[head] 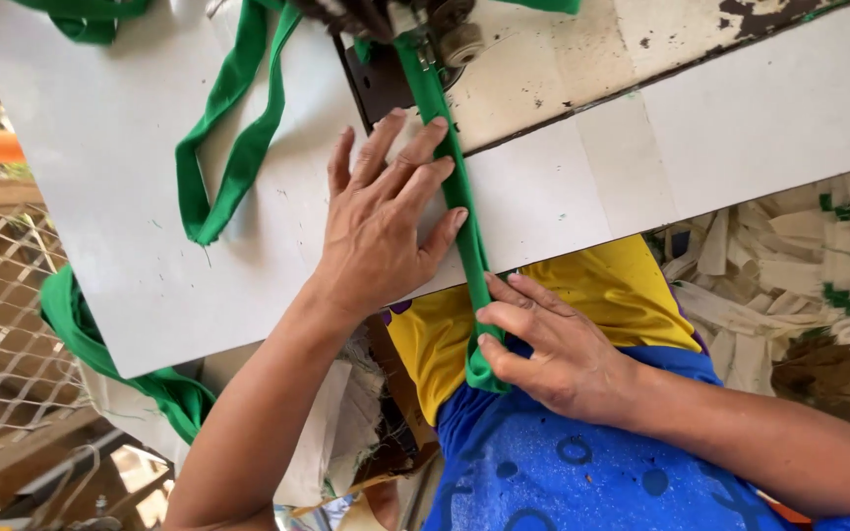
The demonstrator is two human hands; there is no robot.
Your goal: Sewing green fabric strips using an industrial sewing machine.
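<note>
Clearly, the work in hand is to feed a narrow folded green strip [456, 187] under the presser foot of the sewing machine [415, 25] at the top of the view. The strip runs from the machine straight down over the white table [110, 147], passes the table edge and goes into the right hand [543, 344], which is just below that edge, in front of the yellow and blue clothing [592, 285] of the person. The left hand [386, 221] lies flat on the table with the fingers spread wide, and its fingertips and thumb press against the left side of the strip, near the machine. The right hand is closed on the strip: the thumb lies on top and the curled fingers hold the fold from below. To do this step well, I think the 2 hands must keep the strip straight and in 1 line with the needle, with light and even tension only, because knit fabric stretches easily. The left fingers should guide, not push, and stay apart from the needle area. The right hand should keep the fold edges even before they reach the table. A finished loop of green strip [223, 147] lies on the left of the table, and it should stay out of the seam path.
</note>
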